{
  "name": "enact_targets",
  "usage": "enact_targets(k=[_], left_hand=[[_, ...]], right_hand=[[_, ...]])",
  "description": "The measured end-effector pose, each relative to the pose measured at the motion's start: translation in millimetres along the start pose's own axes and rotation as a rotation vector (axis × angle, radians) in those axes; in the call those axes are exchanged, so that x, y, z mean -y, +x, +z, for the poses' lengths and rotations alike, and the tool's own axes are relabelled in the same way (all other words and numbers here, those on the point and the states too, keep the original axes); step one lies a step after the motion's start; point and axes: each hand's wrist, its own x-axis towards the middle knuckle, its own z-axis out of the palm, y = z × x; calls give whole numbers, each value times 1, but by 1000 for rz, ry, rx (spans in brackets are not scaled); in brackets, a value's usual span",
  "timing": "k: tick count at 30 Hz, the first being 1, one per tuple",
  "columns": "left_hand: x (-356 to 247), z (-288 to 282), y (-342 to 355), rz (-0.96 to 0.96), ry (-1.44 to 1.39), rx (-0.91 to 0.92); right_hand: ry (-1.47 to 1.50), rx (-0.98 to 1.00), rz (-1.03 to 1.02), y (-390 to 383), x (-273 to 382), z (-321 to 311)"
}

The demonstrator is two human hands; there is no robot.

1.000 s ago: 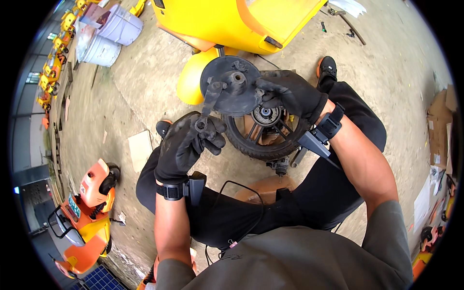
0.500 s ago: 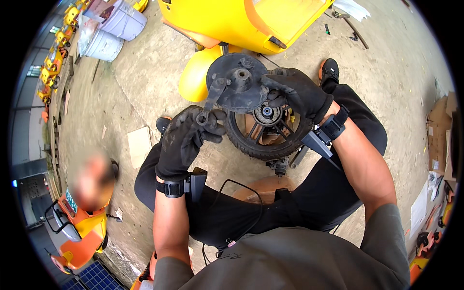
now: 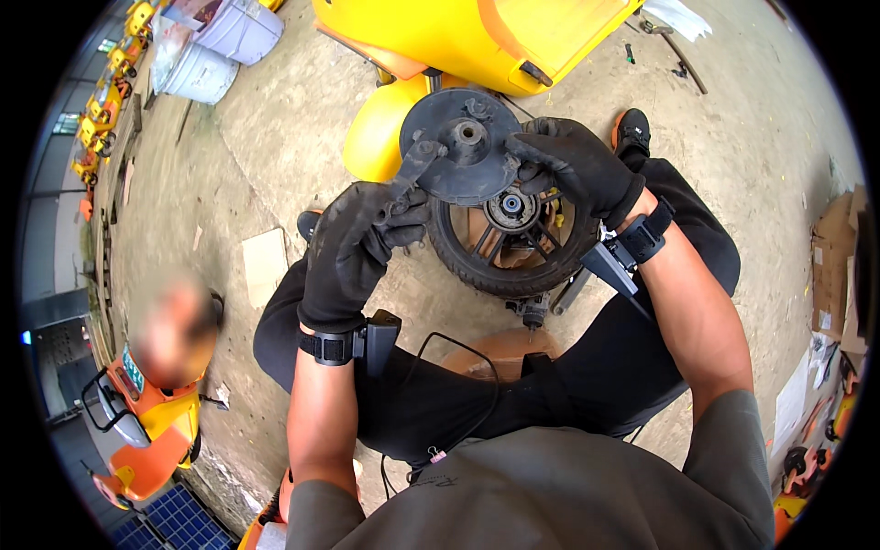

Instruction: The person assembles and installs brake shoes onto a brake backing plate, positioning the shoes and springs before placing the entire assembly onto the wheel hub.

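Both gloved hands hold a black drum brake plate (image 3: 481, 174) above a small wheel (image 3: 445, 252). The plate is round, with a raised hub and a hole at its middle, and a lever arm (image 3: 418, 163) sticks out at its left. My left hand (image 3: 353, 238) is closed, its fingers and thumb around the lower end of that arm, which they hide. My right hand (image 3: 582, 170) grips the plate's right edge between thumb and fingers. Under the plate, the wheel's black tyre, spokes and hub (image 3: 511, 206) show in part.
A yellow vehicle body (image 3: 431, 41) with a yellow fender (image 3: 376, 128) stands just beyond the wheel. Two white buckets (image 3: 203, 73) are at the far left, with a piece of cardboard (image 3: 265, 266) on the floor nearer. A blurred person (image 3: 174, 335) is by an orange-yellow vehicle (image 3: 170, 422) at left.
My left hand has shifted up a little, and its fingers now cover the end of the lever arm, which showed before. My right hand keeps its hold on the plate.
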Motion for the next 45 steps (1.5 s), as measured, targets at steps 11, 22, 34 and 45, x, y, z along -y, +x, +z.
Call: enact_targets(k=[11,22,34,45], left_hand=[[6,-1,0,-90,-142,-16],[23,-16,0,201,671,145],[16,-10,-1,110,618,171],[37,13,0,-148,-267,250]], right_hand=[[-26,4,47,-2,4,5],[67,53,74,-4,0,9],[83,42,108,-2,-11,3],[271,105,48,0,-14,14]])
